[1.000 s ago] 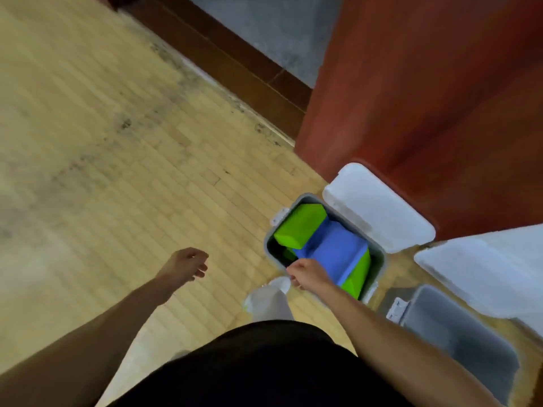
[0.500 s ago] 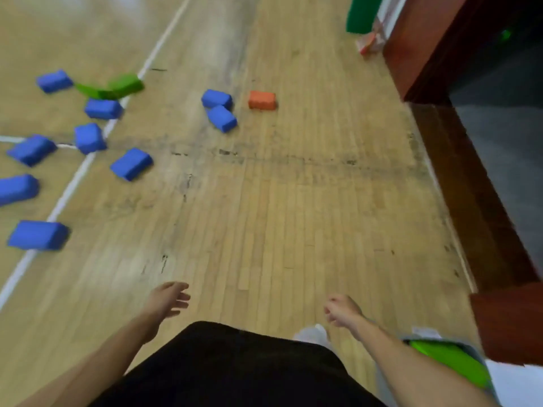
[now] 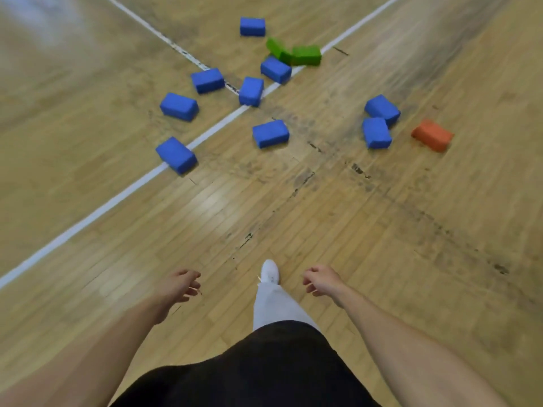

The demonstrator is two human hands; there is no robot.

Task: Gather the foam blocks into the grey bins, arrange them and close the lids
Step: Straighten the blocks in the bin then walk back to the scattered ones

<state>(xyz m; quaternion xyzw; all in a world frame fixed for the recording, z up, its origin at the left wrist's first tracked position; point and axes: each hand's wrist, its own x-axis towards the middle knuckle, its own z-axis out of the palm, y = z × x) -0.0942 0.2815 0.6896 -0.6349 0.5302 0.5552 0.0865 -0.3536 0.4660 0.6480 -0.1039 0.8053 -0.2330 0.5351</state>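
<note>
Away from the grey bin the view has swung, and it now faces the open wooden floor (image 3: 382, 259), where the foam blocks lie scattered well ahead of the person. The left hand (image 3: 179, 284) and the right hand (image 3: 321, 282) hang low on either side of a white shoe (image 3: 270, 271). They are apart from each other, each with fingers loosely curled and holding nothing. Nine blue foam blocks (image 3: 271, 134) lie spread over the boards, the nearest blue block (image 3: 176, 155) resting across a white floor line (image 3: 117, 198). Two blue ones at the right touch each other, and the orange foam block (image 3: 432, 135) lies near them but apart. Farther off, two green foam blocks (image 3: 305, 55) touch end to end, just beside another blue one.
</note>
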